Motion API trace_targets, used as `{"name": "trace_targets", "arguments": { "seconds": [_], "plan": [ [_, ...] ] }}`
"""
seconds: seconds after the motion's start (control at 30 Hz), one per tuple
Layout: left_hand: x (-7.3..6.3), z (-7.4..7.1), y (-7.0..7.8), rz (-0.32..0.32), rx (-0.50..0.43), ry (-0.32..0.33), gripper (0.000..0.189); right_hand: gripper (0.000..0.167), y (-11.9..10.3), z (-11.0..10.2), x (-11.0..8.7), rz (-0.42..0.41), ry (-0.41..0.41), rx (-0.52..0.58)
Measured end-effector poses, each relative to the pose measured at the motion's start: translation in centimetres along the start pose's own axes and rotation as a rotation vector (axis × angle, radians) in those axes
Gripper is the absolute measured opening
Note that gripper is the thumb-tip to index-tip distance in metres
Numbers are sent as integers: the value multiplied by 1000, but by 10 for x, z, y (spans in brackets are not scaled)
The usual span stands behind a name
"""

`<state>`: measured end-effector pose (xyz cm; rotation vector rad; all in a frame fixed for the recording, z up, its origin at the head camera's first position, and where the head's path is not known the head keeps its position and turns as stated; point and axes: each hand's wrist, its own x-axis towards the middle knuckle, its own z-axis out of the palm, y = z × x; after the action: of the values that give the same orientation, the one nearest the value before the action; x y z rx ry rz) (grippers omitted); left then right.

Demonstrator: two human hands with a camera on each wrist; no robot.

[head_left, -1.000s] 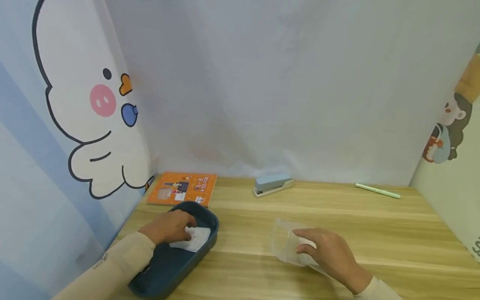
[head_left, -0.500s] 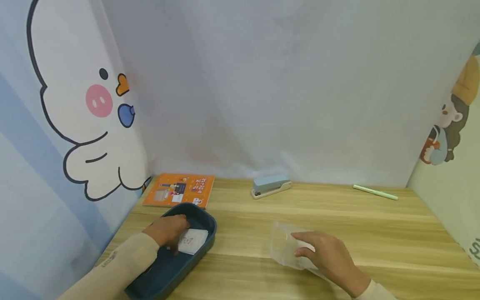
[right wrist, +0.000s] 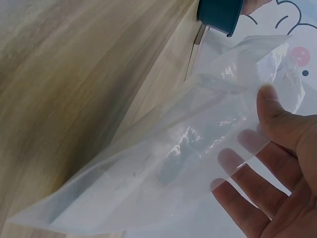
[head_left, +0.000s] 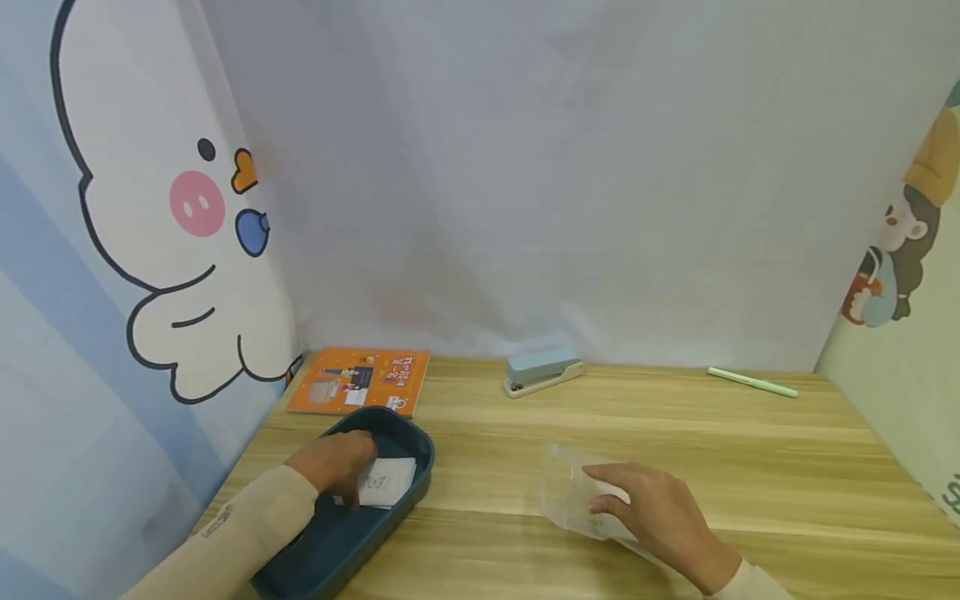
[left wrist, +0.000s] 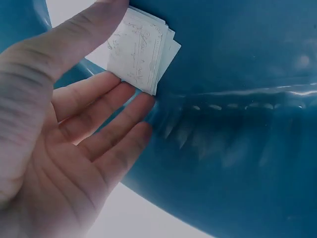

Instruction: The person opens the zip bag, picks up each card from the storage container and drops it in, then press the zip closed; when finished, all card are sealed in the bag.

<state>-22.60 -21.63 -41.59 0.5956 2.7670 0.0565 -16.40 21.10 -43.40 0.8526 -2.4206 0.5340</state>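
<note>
My left hand (head_left: 330,465) reaches down into a dark blue tray (head_left: 341,562) at the left. It holds a small stack of white paper slips (head_left: 390,482) by the edges. In the left wrist view the thumb lies at the top of the stack (left wrist: 136,54) and the fingertips meet its lower edge; faint printing shows on the top slip. At centre right, my right hand (head_left: 660,510) pinches a clear plastic bag (head_left: 562,496) near its mouth. The right wrist view shows the thumb on the near side of the bag (right wrist: 173,153), with fingertips visible through the film.
An orange booklet (head_left: 363,379) lies behind the tray at the back left. A blue stapler (head_left: 543,371) stands at the back middle, and a light green pen (head_left: 752,382) lies at the back right. Printed curtains (head_left: 525,167) hang around the wooden table (head_left: 480,450).
My left hand has drawn left across the slips to their left edge, and they now look neater. The right hand and bag stay in place. The head view has shifted slightly.
</note>
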Motion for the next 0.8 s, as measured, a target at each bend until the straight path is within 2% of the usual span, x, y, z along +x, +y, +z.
{"name": "trace_targets", "arguments": {
  "seconds": [0.2,0.3,0.43,0.6,0.8],
  "plan": [
    [0,0,-7,-6,-63,-8,48,42,-1,0,1,-6,2,3],
    [0,-2,-10,3,-77,1,51,42,-1,1,2,-13,6,4],
    [-4,-8,-8,23,-89,35,55,40,-3,2,2,17,-31,17],
    [-15,-22,-1,58,-101,92,63,40,-5,2,4,24,-44,17],
    [-23,-46,15,105,-29,190,70,39,-4,3,6,3,-31,18]
  ]
}}
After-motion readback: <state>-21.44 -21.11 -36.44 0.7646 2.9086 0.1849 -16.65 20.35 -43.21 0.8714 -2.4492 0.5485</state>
